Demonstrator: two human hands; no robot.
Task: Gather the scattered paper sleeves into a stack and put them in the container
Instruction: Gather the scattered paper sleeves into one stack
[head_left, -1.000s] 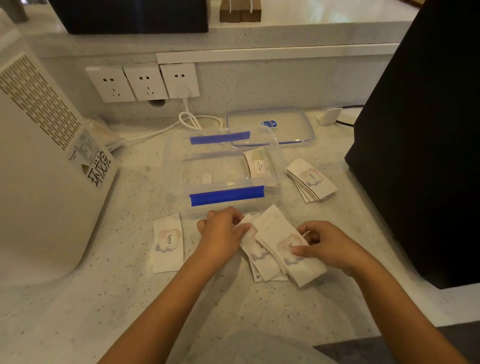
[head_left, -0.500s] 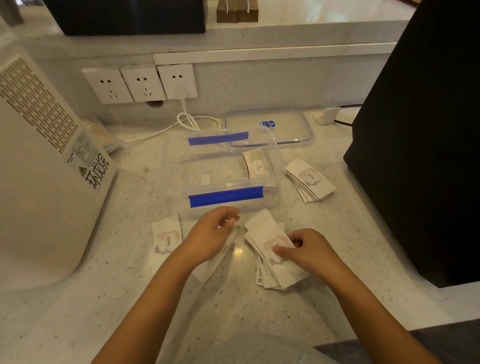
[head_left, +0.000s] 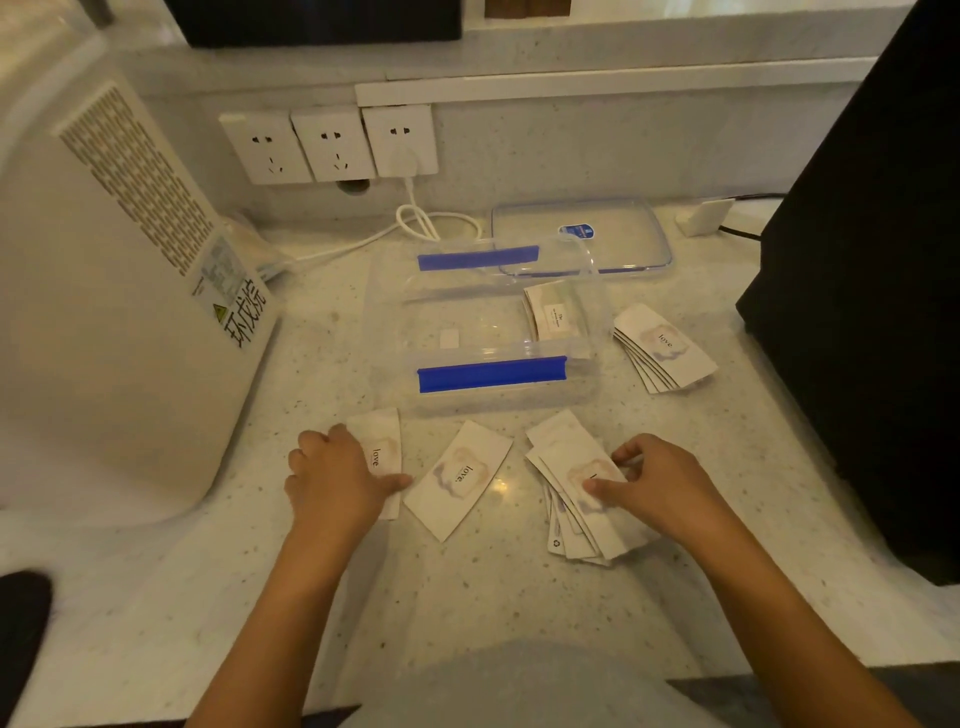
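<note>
Plainly the paper sleeves (head_left: 457, 478) are thin, light, flat card, slick on the speckled stone tabletop (head_left: 467, 597), so lifting an edge should work best. The left hand (head_left: 337, 478) presses one flat; the right hand (head_left: 660, 483) pinches the fanned stack (head_left: 571, 493) before the clear plastic container (head_left: 483, 332).

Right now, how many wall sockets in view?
3, in a row on the back wall: left socket, middle socket, right socket, which has the white plug in it.

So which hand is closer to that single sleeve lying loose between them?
Left. The left hand has its thumb almost touching the loose sleeve; the right hand rests on the sleeve pile, farther right.
</note>
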